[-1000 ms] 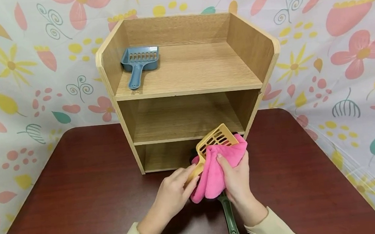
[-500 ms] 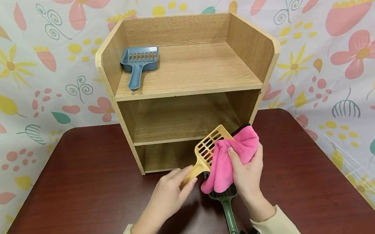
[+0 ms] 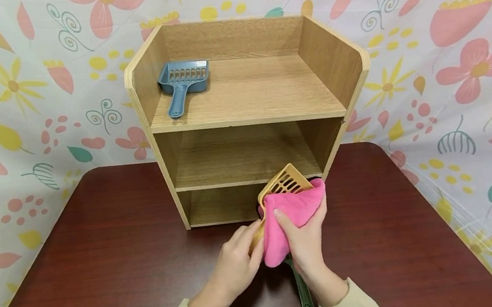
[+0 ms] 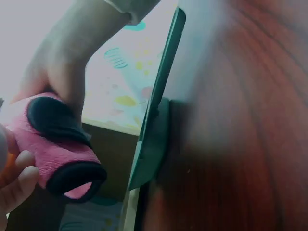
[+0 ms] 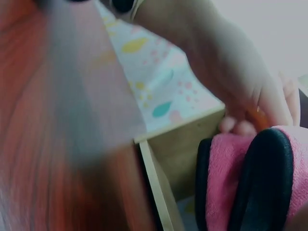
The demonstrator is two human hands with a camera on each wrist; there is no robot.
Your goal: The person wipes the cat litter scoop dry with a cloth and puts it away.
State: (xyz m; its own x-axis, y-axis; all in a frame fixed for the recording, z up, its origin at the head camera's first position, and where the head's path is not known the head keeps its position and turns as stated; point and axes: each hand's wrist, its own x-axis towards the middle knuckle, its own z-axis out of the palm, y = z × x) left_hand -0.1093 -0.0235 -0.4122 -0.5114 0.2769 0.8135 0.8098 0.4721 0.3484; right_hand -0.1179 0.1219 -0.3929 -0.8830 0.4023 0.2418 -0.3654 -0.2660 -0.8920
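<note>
My left hand [image 3: 236, 260] grips the handle of a yellow litter scoop [image 3: 290, 179], its slotted head tilted up in front of the shelf. A pink cloth [image 3: 292, 213] covers the lower part of that head, and my right hand [image 3: 308, 241] pinches it there, thumb on top. Black edging shows on the folded cloth [image 4: 57, 139] in the left wrist view. Below the hands, a green litter scoop [image 3: 303, 291] lies on the table, its head mostly hidden from the head view; the left wrist view shows this green scoop [image 4: 151, 144] side-on.
A three-level wooden shelf unit [image 3: 247, 122] stands on the dark red-brown table [image 3: 127, 263], close behind the hands. At the left of its top level lies a blue litter scoop [image 3: 183, 83]. Behind everything hangs a flower-patterned cloth backdrop [image 3: 435, 81].
Between the frames the cloth and right hand slid up and right across the scoop head, then back down and left. The yellow scoop tilted slightly; the blue scoop stayed put.
</note>
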